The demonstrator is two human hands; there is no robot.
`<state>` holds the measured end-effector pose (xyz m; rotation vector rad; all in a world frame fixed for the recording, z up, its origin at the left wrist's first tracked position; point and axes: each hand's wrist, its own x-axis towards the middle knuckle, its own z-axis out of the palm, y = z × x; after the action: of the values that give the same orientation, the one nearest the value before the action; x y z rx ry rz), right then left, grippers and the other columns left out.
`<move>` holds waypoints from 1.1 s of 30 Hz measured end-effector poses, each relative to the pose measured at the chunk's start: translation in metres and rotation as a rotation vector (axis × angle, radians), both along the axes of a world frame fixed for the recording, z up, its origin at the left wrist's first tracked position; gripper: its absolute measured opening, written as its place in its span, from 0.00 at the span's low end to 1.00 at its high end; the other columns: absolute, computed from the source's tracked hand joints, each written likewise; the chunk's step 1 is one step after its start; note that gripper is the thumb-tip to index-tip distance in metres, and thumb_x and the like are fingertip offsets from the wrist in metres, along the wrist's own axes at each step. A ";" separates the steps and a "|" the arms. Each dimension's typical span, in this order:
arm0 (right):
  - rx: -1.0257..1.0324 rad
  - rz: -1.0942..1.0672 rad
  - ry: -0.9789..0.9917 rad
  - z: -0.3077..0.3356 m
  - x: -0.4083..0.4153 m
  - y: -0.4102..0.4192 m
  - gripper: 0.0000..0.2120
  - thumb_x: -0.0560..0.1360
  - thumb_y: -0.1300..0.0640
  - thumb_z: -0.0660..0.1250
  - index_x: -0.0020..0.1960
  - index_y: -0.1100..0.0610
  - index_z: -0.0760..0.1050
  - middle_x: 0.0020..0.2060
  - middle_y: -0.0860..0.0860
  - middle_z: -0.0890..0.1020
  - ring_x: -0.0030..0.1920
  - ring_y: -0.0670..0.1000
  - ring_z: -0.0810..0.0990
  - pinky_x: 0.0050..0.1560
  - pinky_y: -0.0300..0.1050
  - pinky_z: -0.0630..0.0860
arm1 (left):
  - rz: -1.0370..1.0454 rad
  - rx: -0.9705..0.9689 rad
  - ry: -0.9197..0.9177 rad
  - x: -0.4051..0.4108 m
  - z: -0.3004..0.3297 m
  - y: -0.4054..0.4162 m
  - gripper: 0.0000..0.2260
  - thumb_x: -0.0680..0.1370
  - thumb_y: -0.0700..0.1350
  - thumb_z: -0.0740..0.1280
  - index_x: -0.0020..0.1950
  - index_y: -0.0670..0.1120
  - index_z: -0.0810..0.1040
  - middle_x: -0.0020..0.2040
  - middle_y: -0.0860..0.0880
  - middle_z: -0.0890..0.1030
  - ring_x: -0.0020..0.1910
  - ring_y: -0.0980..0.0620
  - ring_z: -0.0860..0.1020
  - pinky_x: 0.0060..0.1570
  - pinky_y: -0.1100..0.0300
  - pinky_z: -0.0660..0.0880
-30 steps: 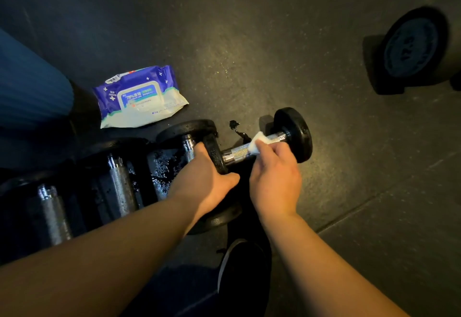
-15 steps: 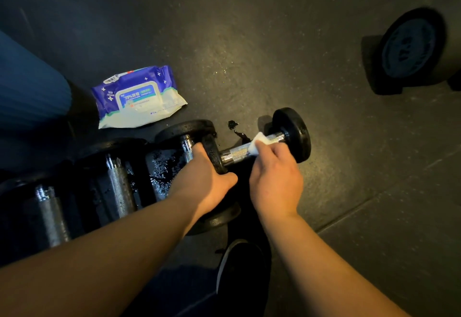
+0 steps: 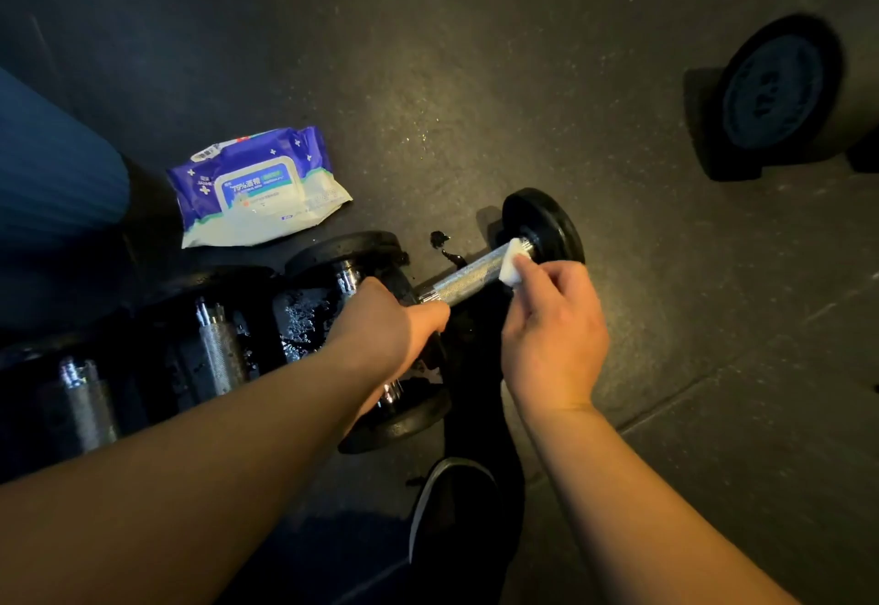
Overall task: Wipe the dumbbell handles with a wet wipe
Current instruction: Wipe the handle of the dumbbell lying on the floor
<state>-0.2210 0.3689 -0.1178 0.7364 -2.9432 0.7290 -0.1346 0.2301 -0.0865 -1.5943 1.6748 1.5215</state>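
While the small dumbbell (image 3: 532,243) lay on the dark, speckled rubber floor (image 3: 475,81), its knurled chrome handle (image 3: 468,278) ran from a black round plate at the far right down to a second plate at the near left. The right hand (image 3: 554,338) pinched a folded white wet wipe (image 3: 511,262) between thumb and curled fingers and held it against the far end of that handle, just beside the far plate. The left hand (image 3: 387,333) was curled over the near plate, its thumb lying along the near end of the handle; the two hands stood apart, with bare, cross-hatched metal between them.

To the left, three more dumbbells (image 3: 214,342) lay side by side, with glossy black plates and bright knurled handles; beads of water glistened on the plate faces of the nearest one. A small dark wet blot (image 3: 440,240) marked the floor just beyond the handle. Farther left lay a soft plastic pack of wipes (image 3: 259,185), purple-blue and white, with a rounded flap on top. A ribbed blue-green cylinder (image 3: 52,176) stood at the left edge. At the far right a large matt black disc (image 3: 775,90) stood on edge; its raised markings were too blurred to read. A dark shoe with a pale sole edge (image 3: 452,504) showed near, between the forearms.
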 end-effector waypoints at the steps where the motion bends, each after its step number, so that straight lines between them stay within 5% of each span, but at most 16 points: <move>1: 0.023 0.027 -0.016 -0.004 0.003 -0.001 0.15 0.74 0.62 0.69 0.60 0.56 0.82 0.47 0.53 0.79 0.42 0.56 0.78 0.37 0.43 0.69 | -0.002 0.013 0.004 0.001 0.000 -0.001 0.19 0.71 0.50 0.74 0.54 0.45 0.71 0.43 0.45 0.76 0.40 0.47 0.75 0.34 0.57 0.68; 10: -0.017 0.230 -0.170 -0.004 0.030 0.000 0.15 0.73 0.62 0.70 0.59 0.56 0.82 0.45 0.52 0.78 0.42 0.54 0.78 0.40 0.50 0.78 | -0.045 0.043 0.016 0.005 0.000 -0.006 0.12 0.69 0.46 0.74 0.45 0.40 0.77 0.31 0.46 0.71 0.27 0.50 0.68 0.28 0.60 0.62; 14: -0.074 0.159 -0.165 0.005 0.025 -0.003 0.16 0.75 0.59 0.65 0.61 0.56 0.81 0.48 0.51 0.78 0.45 0.52 0.77 0.43 0.49 0.77 | -0.001 0.001 0.069 0.010 -0.003 -0.006 0.14 0.71 0.53 0.74 0.47 0.44 0.79 0.35 0.46 0.78 0.33 0.48 0.75 0.32 0.55 0.72; 17: -0.070 0.007 -0.071 0.006 0.007 -0.004 0.17 0.73 0.59 0.64 0.60 0.56 0.82 0.48 0.52 0.79 0.44 0.54 0.78 0.41 0.42 0.70 | -0.058 -0.077 0.094 0.017 -0.007 0.000 0.20 0.67 0.62 0.71 0.52 0.51 0.81 0.44 0.50 0.84 0.45 0.48 0.82 0.52 0.46 0.80; 19: -0.006 0.008 -0.063 0.004 0.002 -0.006 0.16 0.72 0.61 0.68 0.59 0.56 0.83 0.46 0.53 0.79 0.43 0.55 0.78 0.39 0.42 0.69 | -0.109 -0.097 0.096 0.020 -0.006 0.005 0.26 0.65 0.65 0.71 0.58 0.54 0.78 0.47 0.53 0.84 0.48 0.50 0.83 0.56 0.48 0.79; 27: -0.029 0.274 -0.213 -0.001 0.038 -0.009 0.14 0.73 0.62 0.68 0.58 0.57 0.82 0.45 0.51 0.77 0.44 0.53 0.77 0.40 0.49 0.77 | -0.212 -0.172 0.022 0.019 -0.004 0.012 0.31 0.64 0.59 0.75 0.64 0.54 0.69 0.49 0.52 0.83 0.47 0.48 0.82 0.53 0.48 0.80; 33: -0.101 -0.009 -0.082 0.006 0.006 -0.001 0.16 0.74 0.57 0.63 0.59 0.55 0.83 0.48 0.51 0.79 0.45 0.52 0.78 0.43 0.39 0.68 | -0.200 -0.143 0.040 0.022 -0.008 0.007 0.26 0.69 0.56 0.75 0.62 0.52 0.69 0.47 0.50 0.81 0.45 0.47 0.82 0.51 0.46 0.81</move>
<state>-0.2146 0.3677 -0.1120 0.7013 -2.9529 0.9200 -0.1126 0.2375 -0.0946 -1.4214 1.9397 1.3698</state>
